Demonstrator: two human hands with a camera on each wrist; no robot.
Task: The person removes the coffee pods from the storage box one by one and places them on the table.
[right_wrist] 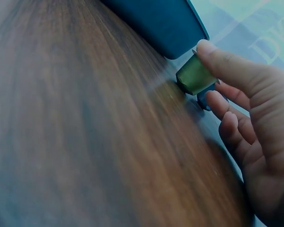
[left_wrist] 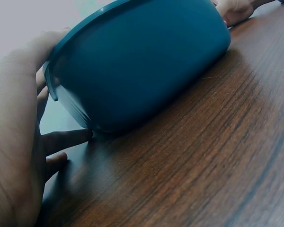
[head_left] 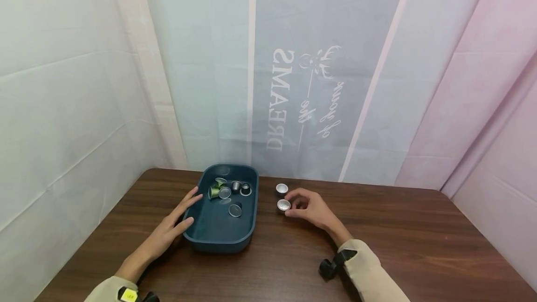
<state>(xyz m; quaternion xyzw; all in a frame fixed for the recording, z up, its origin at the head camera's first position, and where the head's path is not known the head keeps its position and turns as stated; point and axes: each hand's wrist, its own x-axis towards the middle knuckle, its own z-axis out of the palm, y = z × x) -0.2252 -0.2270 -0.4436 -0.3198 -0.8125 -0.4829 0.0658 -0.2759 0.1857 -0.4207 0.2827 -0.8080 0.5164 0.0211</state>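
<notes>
My right hand (head_left: pixel 309 208) pinches the rim of a coffee capsule (head_left: pixel 283 205) between thumb and fingers. Its silver lid faces up, and the right wrist view shows its green body (right_wrist: pixel 195 76) at the table surface. Just behind it stands another capsule (head_left: pixel 282 189), also lid up, whose dark blue side (right_wrist: pixel 206 98) is partly hidden by my fingers. To the left is a dark teal tub (head_left: pixel 222 247). My left hand (head_left: pixel 169 229) lies along the tub's left side, fingers extended, thumb by the rim.
Inside the tub lie several capsules, among them a green one (head_left: pixel 214 193), a grey one (head_left: pixel 236 186) and a dark one (head_left: pixel 235 209) on its own nearer the front. A brown wooden table (head_left: pixel 398 227) carries everything. Behind it hangs a printed curtain (head_left: pixel 302 22).
</notes>
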